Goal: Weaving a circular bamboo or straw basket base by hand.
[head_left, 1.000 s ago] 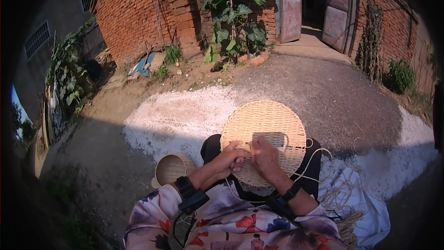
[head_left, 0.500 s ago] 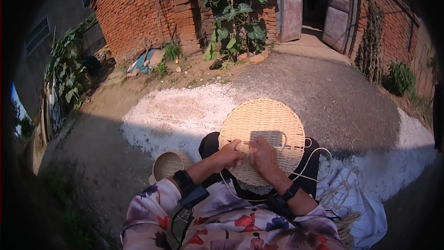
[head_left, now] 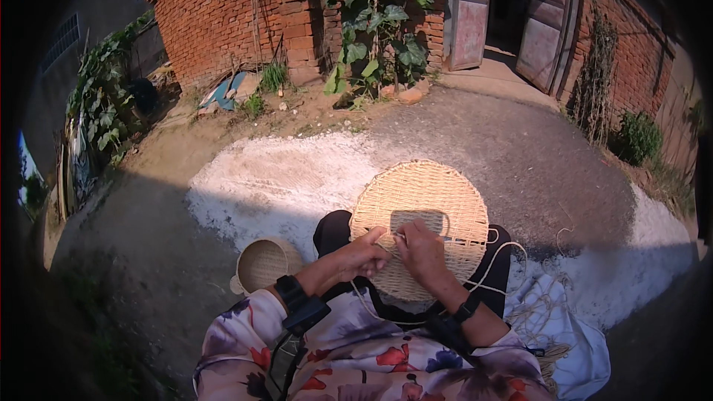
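Note:
A round, flat woven straw piece (head_left: 420, 189) lies tilted across my lap, with a slit-like gap in the weave right of my hands. My left hand (head_left: 362, 255) is closed at its left part, thumb on top and fingers curled. Close beside it, my right hand (head_left: 422, 254) pinches at the weave, and a short bit of pale strand shows between the hands. From the piece's right edge a straw cord (head_left: 512, 243) loops out and runs back under my right forearm. More cord hangs below my left hand. My palms hide part of the weave.
A small round woven basket (head_left: 262, 267) stands on the ground left of my knee. On the right, loose cord lies on a white sheet (head_left: 587, 360). Ahead are a leafy climbing plant (head_left: 371, 22), brick walls (head_left: 215, 22) and an open double door (head_left: 469, 22).
My right hand has shifted slightly left along the weave, and the shadow on the piece has moved left. The left hand keeps its hold. The surroundings have drifted a little in view.

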`<state>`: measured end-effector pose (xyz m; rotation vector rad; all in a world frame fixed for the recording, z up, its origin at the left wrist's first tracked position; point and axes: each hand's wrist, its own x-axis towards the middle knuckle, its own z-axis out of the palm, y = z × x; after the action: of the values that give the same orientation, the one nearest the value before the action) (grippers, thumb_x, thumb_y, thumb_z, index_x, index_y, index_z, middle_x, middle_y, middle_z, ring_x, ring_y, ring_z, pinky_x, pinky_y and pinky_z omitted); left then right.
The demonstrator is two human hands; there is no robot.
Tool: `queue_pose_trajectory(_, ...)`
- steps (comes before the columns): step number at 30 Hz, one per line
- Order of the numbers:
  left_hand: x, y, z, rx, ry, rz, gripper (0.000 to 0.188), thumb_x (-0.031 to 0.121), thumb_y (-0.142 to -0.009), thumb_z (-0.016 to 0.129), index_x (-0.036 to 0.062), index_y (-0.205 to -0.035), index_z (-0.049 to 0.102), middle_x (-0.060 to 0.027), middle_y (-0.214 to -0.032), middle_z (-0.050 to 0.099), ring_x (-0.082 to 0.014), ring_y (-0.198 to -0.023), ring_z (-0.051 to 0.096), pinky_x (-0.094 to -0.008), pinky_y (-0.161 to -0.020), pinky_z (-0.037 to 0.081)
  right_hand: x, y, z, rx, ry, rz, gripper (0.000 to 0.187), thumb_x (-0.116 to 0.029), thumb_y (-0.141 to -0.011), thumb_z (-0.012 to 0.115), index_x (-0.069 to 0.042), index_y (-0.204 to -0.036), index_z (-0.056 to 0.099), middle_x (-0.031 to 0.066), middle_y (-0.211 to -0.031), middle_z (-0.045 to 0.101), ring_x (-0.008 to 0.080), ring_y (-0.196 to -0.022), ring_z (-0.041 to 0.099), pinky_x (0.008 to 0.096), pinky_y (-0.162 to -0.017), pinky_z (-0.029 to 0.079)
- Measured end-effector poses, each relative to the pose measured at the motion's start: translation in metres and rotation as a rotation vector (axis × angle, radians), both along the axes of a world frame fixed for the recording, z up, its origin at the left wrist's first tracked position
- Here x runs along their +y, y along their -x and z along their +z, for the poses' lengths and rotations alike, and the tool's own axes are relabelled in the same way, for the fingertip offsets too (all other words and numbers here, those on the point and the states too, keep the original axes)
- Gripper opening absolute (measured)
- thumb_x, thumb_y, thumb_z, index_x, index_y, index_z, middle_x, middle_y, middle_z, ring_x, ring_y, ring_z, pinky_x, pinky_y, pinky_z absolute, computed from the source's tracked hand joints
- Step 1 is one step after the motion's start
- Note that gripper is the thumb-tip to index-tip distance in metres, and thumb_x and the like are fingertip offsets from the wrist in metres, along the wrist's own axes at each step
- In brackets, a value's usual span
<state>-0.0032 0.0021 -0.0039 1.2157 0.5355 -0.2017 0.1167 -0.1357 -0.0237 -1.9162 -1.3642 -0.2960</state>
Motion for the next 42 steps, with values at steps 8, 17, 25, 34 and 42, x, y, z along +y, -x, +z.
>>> queue_pose_trajectory(8, 0.005, 0.009, -0.024, -0.003, 0.022, 0.049, 0.053, 0.008, -0.088, 0.060, 0.0205, -0.136, 0.041, 0.0022, -0.063, 0.052, -0.0069, -0.046, 0.046, -0.0214, -0.043, 0.038, 0.014, -0.001, -0.018, -0.171, 0.130, 0.102, 0.012, -0.013, -0.085, 0.067, -0.008, -0.093, 0.060, 0.0100, -0.089, 0.058, 0.0306, -0.076, 0.064, 0.0420, -0.059, 0.051)
queue_pose_trajectory(17, 0.008, 0.003, -0.026, -0.027, 0.018, 0.057, 0.060, 0.006, -0.085, 0.061, 0.0176, -0.139, 0.039, 0.0023, -0.064, 0.052, -0.0066, -0.046, 0.045, -0.0212, -0.042, 0.037, 0.014, 0.002, -0.009, -0.142, 0.150, 0.036, 0.009, -0.014, -0.089, 0.062, -0.008, -0.094, 0.058, 0.0120, -0.091, 0.057, 0.0326, -0.077, 0.064, 0.0442, -0.061, 0.050)
queue_pose_trajectory(25, 0.007, 0.003, -0.039, -0.071, 0.024, 0.063, 0.067, 0.007, -0.088, 0.060, 0.0153, -0.147, 0.029, 0.0009, -0.065, 0.051, -0.0070, -0.047, 0.045, -0.0220, -0.043, 0.036, 0.013, 0.005, -0.005, -0.101, 0.229, 0.017, 0.013, -0.017, -0.087, 0.065, -0.007, -0.090, 0.058, 0.0142, -0.086, 0.061, 0.0351, -0.072, 0.064, 0.0462, -0.062, 0.050)
queue_pose_trajectory(34, 0.007, 0.003, -0.038, -0.097, 0.017, 0.055, 0.063, 0.007, -0.089, 0.058, 0.0134, -0.144, 0.031, 0.0005, -0.064, 0.052, -0.0074, -0.047, 0.044, -0.0231, -0.044, 0.037, 0.024, 0.007, 0.010, 0.099, 0.224, 0.025, 0.014, -0.017, -0.084, 0.067, -0.006, -0.088, 0.058, 0.0131, -0.086, 0.066, 0.0350, -0.075, 0.065, 0.0465, -0.065, 0.048)
queue_pose_trajectory(42, 0.010, 0.003, -0.047, -0.105, 0.003, 0.069, 0.073, 0.009, -0.086, 0.063, 0.0137, -0.149, 0.027, 0.0020, -0.064, 0.052, -0.0078, -0.048, 0.046, -0.0232, -0.044, 0.038, 0.019, 0.009, -0.002, 0.078, 0.229, -0.081, 0.016, -0.019, -0.086, 0.066, -0.005, -0.088, 0.058, 0.0128, -0.081, 0.065, 0.0346, -0.077, 0.065, 0.0451, -0.071, 0.046)
